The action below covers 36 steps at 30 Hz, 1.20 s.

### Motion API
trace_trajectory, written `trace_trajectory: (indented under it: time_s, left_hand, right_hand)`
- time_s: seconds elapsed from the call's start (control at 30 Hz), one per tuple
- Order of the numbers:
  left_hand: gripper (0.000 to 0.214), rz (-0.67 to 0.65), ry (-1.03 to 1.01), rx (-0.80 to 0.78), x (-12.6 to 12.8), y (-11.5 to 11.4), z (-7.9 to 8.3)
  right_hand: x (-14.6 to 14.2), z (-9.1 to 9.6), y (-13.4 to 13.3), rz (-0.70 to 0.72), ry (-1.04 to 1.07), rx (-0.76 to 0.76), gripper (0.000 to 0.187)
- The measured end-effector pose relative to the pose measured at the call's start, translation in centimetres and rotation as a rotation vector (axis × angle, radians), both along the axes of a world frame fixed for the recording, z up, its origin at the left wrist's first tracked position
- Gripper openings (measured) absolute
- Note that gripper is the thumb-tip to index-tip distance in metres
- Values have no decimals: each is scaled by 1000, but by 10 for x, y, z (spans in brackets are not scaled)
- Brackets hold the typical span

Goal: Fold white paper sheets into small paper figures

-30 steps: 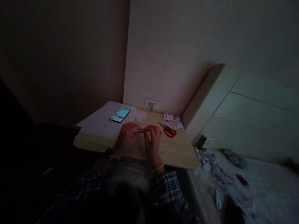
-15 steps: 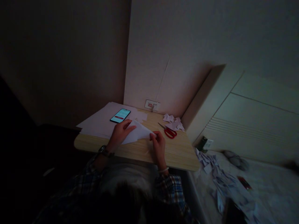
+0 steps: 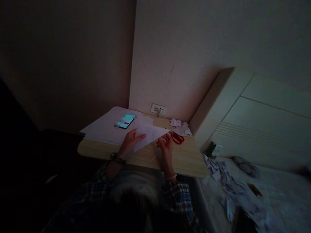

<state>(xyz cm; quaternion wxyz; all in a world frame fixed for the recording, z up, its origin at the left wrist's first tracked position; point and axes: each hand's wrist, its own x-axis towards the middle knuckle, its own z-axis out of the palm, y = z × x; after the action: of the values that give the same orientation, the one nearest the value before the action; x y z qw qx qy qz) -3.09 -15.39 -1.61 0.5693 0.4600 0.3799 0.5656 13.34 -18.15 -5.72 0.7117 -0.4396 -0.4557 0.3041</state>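
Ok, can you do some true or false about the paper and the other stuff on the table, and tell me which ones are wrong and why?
1. The left hand holds a piece of white paper. True.
2. Nothing is worn on that wrist. False: a dark watch is there.
3. The phone lies on large white sheets. True.
4. Small folded paper pieces lie near the scissors. True.
5. The handles of the scissors are green. False: they are red.
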Motion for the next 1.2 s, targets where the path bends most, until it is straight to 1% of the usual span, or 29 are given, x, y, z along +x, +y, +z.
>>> trace_trajectory:
  time_s: [0.03, 0.07, 0.13, 0.27, 0.43, 0.57, 0.73, 0.8, 0.93, 1.07, 1.2]
  left_hand:
    - [52, 15, -54, -7, 5, -2, -2]
    - [54, -4, -87, -7, 9, -4, -4]
    - [55, 12, -119, 0, 14, -7, -7]
    - [56, 80, -170, 1, 16, -11, -8]
    - [57, 80, -197, -4, 17, -13, -7]
    - [56, 58, -189, 11, 19, -11, -11]
    - [50, -24, -47, 19, 20, -8, -16]
    - [48, -41, 2, 8, 19, -7, -17]
    - [47, -21, 8, -3, 17, -3, -19]
    - [46, -47, 20, -16, 18, -2, -19]
    - [49, -64, -23, -27, 20, -5, -17]
  right_hand:
    - [-1, 0, 0, 27, -3, -3, 38]
    - [-3, 1, -1, 57, -22, -9, 33]
    - [-6, 3, -2, 118, -97, -21, 23]
    - [-11, 8, -5, 177, -204, -28, 26]
    - [-11, 10, -7, 163, -212, -3, 32]
    - [-9, 6, -5, 124, -197, -16, 36]
    - [-6, 0, -1, 70, -82, -50, 36]
    - [-5, -1, 0, 51, -74, -50, 35]
    - [-2, 0, -1, 72, -79, -50, 28]
    - [-3, 2, -3, 58, -14, -75, 30]
    - [-6, 3, -2, 148, -16, -100, 25]
